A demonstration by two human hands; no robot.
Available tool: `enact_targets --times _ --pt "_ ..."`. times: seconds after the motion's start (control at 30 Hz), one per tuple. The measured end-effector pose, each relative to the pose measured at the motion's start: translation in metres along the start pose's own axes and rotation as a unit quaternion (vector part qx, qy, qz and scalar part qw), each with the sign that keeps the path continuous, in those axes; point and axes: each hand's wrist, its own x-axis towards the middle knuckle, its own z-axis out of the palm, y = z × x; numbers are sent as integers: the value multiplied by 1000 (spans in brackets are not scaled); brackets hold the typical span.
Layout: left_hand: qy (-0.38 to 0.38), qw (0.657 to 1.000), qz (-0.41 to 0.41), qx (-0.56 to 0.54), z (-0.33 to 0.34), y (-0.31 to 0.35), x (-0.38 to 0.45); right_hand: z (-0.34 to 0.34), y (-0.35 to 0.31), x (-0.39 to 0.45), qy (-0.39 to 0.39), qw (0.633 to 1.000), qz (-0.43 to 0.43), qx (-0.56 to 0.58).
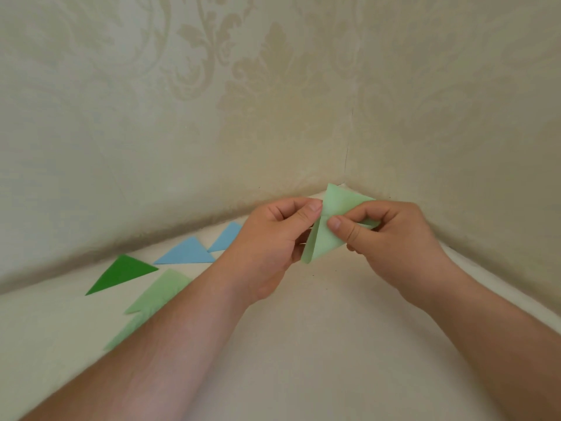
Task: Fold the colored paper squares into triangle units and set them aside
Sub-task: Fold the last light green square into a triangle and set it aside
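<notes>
A: Why is the pale cream desk (303, 344) bare in the middle?

B: Likely folding room. Finished units sit left of the hands: light green paper triangles (158, 294), a dark green paper triangle (121, 273), sky-blue paper triangles (185, 252).

A: And the hands?

B: The left hand (267, 247) and right hand (391, 241) pinch a half-folded light green paper square (326, 238), lifted off the desk, probably to align edges.

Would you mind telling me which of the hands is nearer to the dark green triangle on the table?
Left. The left hand is to the right of the dark green triangle; the right hand is farther right still.
</notes>
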Motion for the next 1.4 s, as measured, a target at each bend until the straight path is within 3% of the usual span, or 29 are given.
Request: enact_targets --times 0.2,0.43,0.53,0.6,0.77,0.97,1.4 --pt "-43 999 28 9 2 -3 0 0 -3 1 57 998 1 16" --pt "28 991 93 91 4 -9 0 1 -4 1 67 997 1 23" --pt "37 989 93 108 3 -5 -1 -6 -3 3 88 995 -11 -48" --pt "31 989 87 119 3 -4 -1 -14 -7 5 73 994 -5 -86" --pt "15 987 82 138 4 -4 -4 -20 -10 7 -37 999 34 21" --pt "18 991 83 106 5 -2 -4 -21 -11 6 -37 994 42 92" --pt "17 984 126 124 6 -4 -4 -21 -16 3 -60 998 3 3"
